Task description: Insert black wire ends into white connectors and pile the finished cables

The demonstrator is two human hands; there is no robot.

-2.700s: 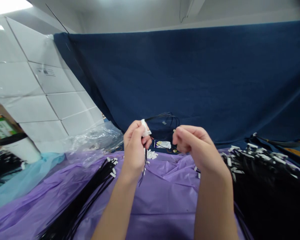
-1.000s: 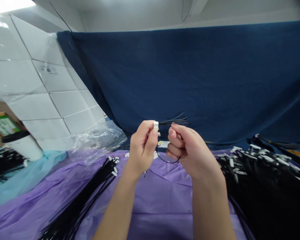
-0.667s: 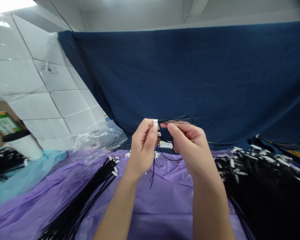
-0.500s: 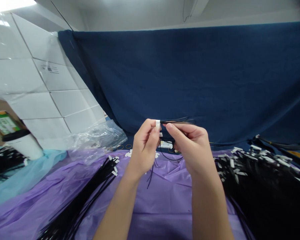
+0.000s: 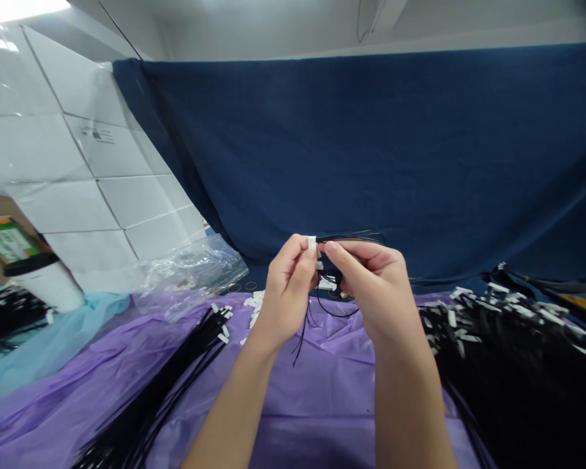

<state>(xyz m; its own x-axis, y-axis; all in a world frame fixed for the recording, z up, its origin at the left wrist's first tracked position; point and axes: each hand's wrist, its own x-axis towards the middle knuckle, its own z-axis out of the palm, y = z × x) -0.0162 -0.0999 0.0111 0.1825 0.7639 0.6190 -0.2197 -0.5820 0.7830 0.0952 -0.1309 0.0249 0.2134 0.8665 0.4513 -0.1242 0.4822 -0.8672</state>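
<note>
In the middle of the head view, my left hand [image 5: 292, 283] pinches a small white connector [image 5: 312, 243] between thumb and fingers. Thin black wires [image 5: 342, 238] run right from that connector to my right hand [image 5: 374, 280], whose thumb and fingers are closed on them. A second white piece [image 5: 319, 265] shows just below, by the left fingertips. Loose black wire ends [image 5: 300, 339] hang under my left hand, and one wire loops between the hands. The fingertips of the right hand are partly hidden.
A purple cover [image 5: 317, 397] lies on the table. A bundle of black wires [image 5: 161, 384] with white ends rests left, a larger pile [image 5: 527, 378] right. White boxes [image 5: 141, 202] and a lidded cup [image 5: 46, 280] stand left. Small white parts [image 5: 254, 305] lie behind my left hand.
My left hand has shifted slightly right with the white connector, closer to my right hand. More of the white parts behind it show. The right hand stays nearly still.
</note>
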